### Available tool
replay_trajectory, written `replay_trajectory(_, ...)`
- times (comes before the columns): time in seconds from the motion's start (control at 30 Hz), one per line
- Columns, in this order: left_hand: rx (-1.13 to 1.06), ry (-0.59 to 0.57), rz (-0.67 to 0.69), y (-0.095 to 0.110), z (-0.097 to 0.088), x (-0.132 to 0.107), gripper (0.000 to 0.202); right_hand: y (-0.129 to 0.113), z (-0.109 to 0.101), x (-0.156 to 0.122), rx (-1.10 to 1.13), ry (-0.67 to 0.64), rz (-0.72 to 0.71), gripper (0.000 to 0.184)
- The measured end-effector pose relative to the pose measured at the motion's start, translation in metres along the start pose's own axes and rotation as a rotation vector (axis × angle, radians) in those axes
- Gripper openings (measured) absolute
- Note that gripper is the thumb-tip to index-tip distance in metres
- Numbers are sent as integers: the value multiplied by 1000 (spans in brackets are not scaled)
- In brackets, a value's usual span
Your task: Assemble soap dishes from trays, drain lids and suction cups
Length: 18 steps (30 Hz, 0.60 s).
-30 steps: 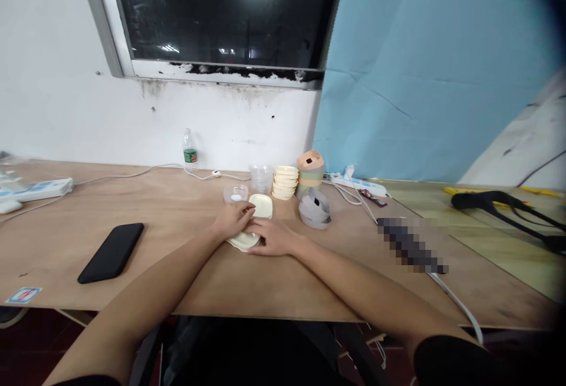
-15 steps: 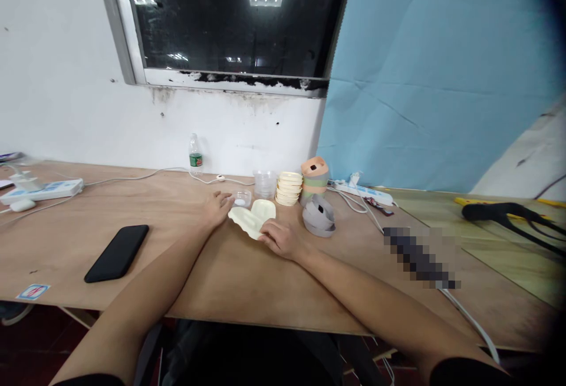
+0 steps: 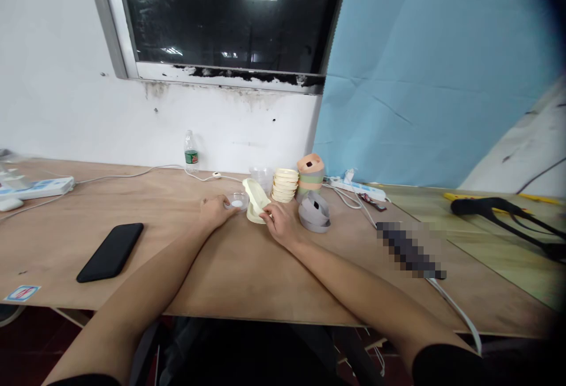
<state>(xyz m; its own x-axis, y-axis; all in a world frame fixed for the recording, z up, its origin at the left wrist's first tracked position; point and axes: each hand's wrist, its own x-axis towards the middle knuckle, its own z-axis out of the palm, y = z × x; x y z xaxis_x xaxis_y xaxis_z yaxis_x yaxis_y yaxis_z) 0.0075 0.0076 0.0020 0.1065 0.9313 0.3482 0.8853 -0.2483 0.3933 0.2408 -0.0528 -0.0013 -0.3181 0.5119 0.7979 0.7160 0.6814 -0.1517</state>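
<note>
My right hand [image 3: 278, 221] pinches the near right edge of a cream-coloured moulded plastic piece [image 3: 255, 196]. That piece has two lobes, one tilted up above the other, and its lower part is at the table top. To the left, my left hand [image 3: 216, 211] has its thumb and fingers around the side of a small clear plastic dish [image 3: 241, 197]. Inside the dish is something white and round [image 3: 237, 204], too small to name. Just behind the cream piece stands a stack of cream shallow rings or trays [image 3: 285, 185].
Clear cups [image 3: 262, 175] and a stack of orange, grey and green shells [image 3: 311, 174] stand at the back. Grey shells [image 3: 314, 214] lie right of my hand. A bottle [image 3: 191, 153], a black phone [image 3: 110, 251], power strips [image 3: 360, 188] and cables surround the work area.
The cream piece has turned more upright, one lobe now raised over the other. My left hand has closed around the clear dish. The camera view has shifted slightly.
</note>
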Motion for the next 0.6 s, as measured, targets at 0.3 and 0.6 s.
replay_trajectory(0.3, -14, 29, 36, -2, 6, -2, 77, -1, 31, 30, -139, -56, 108, 34)
replay_trajectory(0.6, 54, -36, 34, 0, 8, -5, 66, 7, 14, 22, -225, -233, 97, 38)
